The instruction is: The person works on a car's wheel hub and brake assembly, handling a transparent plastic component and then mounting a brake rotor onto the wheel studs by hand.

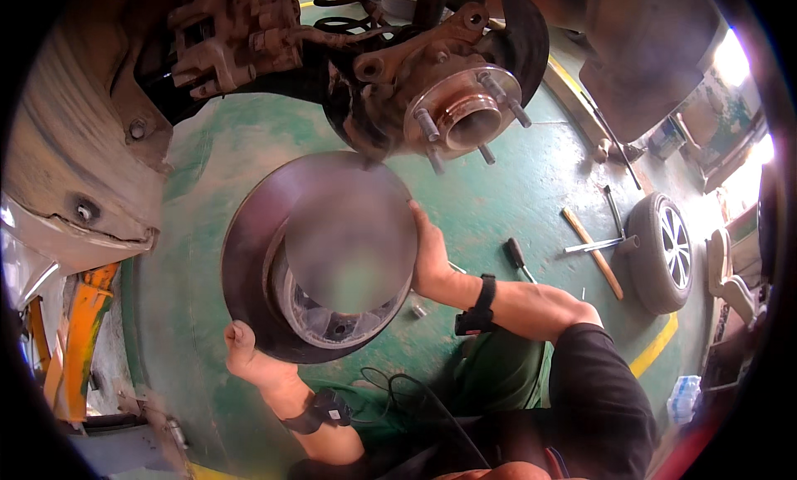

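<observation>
Between my two hands is a brake disc (253,248), dark and brownish with a raised round centre part, tilted up off the floor. A blurred round patch hides much of its middle. My left hand (253,355) grips the disc's lower left edge, thumb visible and fingers mostly behind it. On the opposite side my right hand (430,252) holds the right edge, its fingers partly hidden by the disc. Just above and to the right, apart from the disc, is a bare wheel hub (469,115) with several studs. A rusty brake caliper (232,48) hangs at the upper left.
On the green floor to the right lie a screwdriver (520,258), a wooden handle (592,252) and a metal wrench (594,246). A wheel with tyre (662,253) stands beyond them. An orange jack-like frame (87,339) stands left. A small metal socket (418,311) lies near my right forearm.
</observation>
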`<state>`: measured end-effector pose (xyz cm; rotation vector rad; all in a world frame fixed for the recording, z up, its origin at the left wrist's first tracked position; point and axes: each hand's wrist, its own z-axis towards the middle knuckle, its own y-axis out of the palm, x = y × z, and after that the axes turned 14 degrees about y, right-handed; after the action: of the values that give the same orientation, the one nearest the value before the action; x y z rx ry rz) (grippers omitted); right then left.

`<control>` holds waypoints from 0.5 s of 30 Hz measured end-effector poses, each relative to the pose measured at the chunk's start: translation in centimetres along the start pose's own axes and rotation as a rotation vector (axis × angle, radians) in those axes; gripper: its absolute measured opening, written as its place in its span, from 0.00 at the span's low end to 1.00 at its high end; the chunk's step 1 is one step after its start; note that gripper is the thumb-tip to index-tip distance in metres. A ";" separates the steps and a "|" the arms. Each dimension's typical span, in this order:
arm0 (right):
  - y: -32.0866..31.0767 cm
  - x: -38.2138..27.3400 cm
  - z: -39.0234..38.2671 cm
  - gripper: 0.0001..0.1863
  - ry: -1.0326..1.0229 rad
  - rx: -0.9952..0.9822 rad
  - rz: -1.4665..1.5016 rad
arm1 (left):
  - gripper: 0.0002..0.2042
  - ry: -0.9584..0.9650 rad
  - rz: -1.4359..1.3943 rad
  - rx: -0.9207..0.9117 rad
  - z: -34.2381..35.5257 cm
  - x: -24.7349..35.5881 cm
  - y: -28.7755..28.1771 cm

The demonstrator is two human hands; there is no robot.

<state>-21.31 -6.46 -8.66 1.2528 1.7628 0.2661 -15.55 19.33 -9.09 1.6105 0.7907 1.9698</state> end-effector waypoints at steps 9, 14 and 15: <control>-1.5 -1.5 -5.4 0.22 -0.312 -0.007 -0.118 | 0.33 0.081 0.063 -0.073 -0.3 1.1 4.3; -2.9 -1.5 -6.3 0.23 -0.409 -0.009 -0.100 | 0.32 0.073 0.113 -0.102 -0.6 0.1 4.3; -2.8 -1.5 -6.6 0.23 -0.425 -0.010 -0.085 | 0.30 0.067 0.133 -0.073 -1.1 0.2 5.2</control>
<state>-28.08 -6.89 -5.95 1.1263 1.4398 -0.0408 -16.67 15.53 -5.55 1.5987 0.6432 2.1294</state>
